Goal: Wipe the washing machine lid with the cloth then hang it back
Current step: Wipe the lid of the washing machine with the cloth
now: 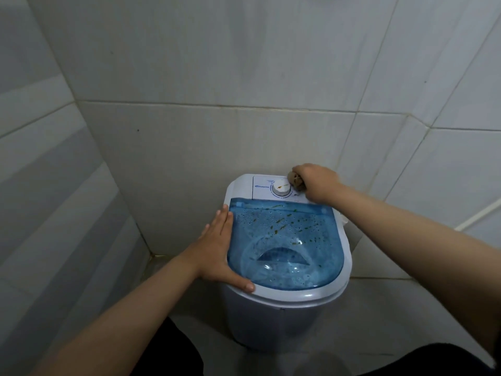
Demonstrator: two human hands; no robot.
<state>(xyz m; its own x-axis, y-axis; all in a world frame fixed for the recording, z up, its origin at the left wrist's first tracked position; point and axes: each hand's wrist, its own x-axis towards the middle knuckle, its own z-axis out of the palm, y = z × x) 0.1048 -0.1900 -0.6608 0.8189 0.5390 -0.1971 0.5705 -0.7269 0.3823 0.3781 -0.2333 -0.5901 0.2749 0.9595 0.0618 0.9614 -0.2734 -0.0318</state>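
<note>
A person's left hand [221, 249] lies flat and open beside the stained translucent blue plastic washing machine lid [284, 245]. The right hand [315, 183] grips a balled brown cloth [295, 180] on the white control panel [267, 189]; its blue logo is unreadable.

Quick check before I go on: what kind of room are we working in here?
Probably a small bathroom or laundry corner: pale tiled walls meet closely around a compact top-loading washing machine with a blue see-through lid and a dial.
</note>
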